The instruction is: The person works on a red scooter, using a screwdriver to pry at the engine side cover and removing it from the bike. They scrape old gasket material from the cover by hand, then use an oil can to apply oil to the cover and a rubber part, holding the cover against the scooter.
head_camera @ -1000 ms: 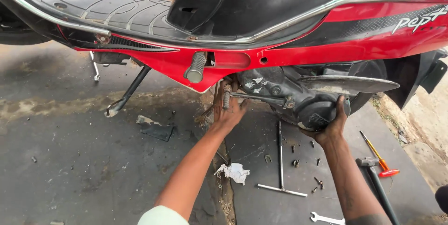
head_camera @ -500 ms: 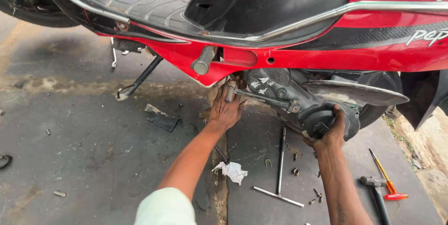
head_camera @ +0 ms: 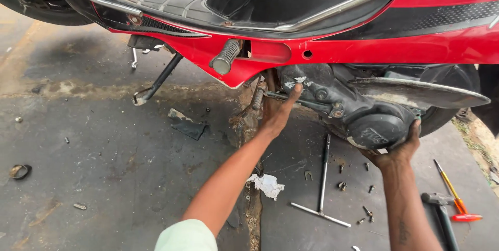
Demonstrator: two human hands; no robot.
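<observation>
As a red scooter [head_camera: 364, 48] stands over the concrete floor [head_camera: 104, 178], the left hand [head_camera: 278, 113] reaches flat, fingers extended, against the front of the dark engine side cover [head_camera: 358, 110], gripping nothing. The right hand [head_camera: 397, 149] cups the cover's rounded rear end from below. The cast metal cover looks heavy, rigid and greasy, best held by its edges. Its long axis runs left to right, along the scooter.

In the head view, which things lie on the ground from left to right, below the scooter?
Small metal ring → dark torn scrap → crumpled white rag → T-handle wrench → loose bolts → hammer → orange-handled screwdriver.
</observation>
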